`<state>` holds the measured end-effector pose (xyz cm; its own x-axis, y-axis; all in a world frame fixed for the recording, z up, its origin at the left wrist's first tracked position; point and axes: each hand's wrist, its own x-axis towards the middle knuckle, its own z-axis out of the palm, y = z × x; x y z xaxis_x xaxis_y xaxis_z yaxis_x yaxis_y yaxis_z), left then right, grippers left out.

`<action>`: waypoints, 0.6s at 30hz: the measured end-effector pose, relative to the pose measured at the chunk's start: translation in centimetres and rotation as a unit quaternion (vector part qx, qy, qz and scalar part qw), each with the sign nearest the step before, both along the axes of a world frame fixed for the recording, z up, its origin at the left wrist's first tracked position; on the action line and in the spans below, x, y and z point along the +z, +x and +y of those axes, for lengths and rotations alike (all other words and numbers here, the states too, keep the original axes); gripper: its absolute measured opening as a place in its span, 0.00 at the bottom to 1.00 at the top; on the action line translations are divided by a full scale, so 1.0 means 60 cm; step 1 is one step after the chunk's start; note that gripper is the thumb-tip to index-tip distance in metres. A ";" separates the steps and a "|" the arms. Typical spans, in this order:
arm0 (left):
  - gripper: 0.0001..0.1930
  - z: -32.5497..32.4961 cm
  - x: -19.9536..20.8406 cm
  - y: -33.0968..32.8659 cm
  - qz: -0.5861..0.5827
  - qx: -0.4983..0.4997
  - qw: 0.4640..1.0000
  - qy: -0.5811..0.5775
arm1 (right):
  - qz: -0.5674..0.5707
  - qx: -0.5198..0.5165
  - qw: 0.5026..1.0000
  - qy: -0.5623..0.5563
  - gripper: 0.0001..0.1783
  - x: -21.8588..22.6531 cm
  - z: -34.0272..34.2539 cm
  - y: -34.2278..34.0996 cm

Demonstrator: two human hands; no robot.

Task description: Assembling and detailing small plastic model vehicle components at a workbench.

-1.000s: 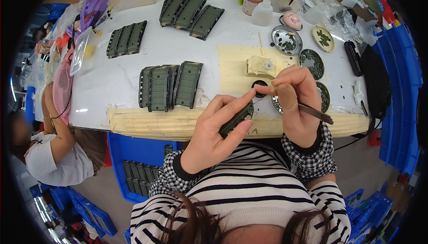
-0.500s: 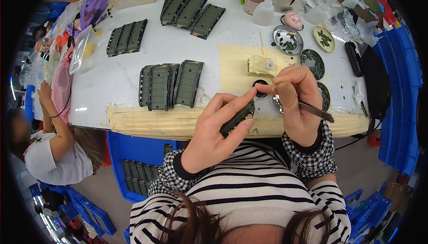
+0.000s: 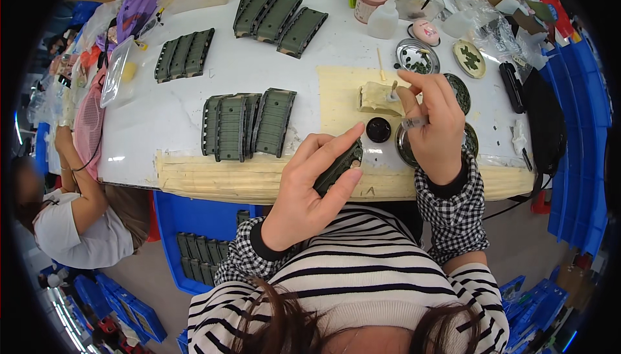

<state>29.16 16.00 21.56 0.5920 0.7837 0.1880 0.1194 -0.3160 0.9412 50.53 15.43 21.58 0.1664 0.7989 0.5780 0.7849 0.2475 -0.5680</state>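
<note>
My left hand (image 3: pixel 310 186) is closed round a dark green ribbed piece (image 3: pixel 341 171), most of it covered by the fingers. My right hand (image 3: pixel 435 131) is over the table with a flat metal tool (image 3: pixel 414 122), perhaps tweezers, held across its bent fingers. Its fingertips are beside the white mouth of a small bottle wrapped in yellowish tape (image 3: pixel 375 97); a thin grey thing shows at that mouth, too small to name. Between my hands lies a round black dish or cap (image 3: pixel 378 129). Green ribbed panels (image 3: pixel 231 126) stand in a group to the left.
More green panels (image 3: pixel 266 18) lie farther back and far left. Round dishes of small green bits (image 3: pixel 417 62) line the right, near a squeeze bottle (image 3: pixel 385 18) and a black case (image 3: pixel 513 87). A blue crate (image 3: pixel 178 215) sits below the table's padded edge. A person (image 3: pixel 84 218) works at left.
My right hand has drawn away from the piece in my left hand, moving back to the taped bottle, and the metal tool has turned. My left hand has shifted slightly, still holding the piece.
</note>
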 end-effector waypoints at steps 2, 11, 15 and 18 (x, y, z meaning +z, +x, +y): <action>0.26 0.001 0.001 -0.004 0.002 0.005 1.000 0.001 | 0.019 -0.008 1.000 -0.009 0.12 0.016 -0.018 -0.014; 0.26 -0.001 0.001 -0.001 -0.022 0.000 1.000 0.001 | 0.091 0.152 0.983 -0.048 0.14 0.029 -0.064 -0.053; 0.26 -0.002 0.001 -0.002 -0.017 -0.001 1.000 0.009 | 0.108 0.155 0.980 -0.060 0.13 0.026 -0.064 -0.055; 0.25 -0.005 -0.005 0.000 -0.024 0.005 1.000 0.015 | 0.118 0.158 0.979 -0.042 0.13 0.018 -0.063 -0.057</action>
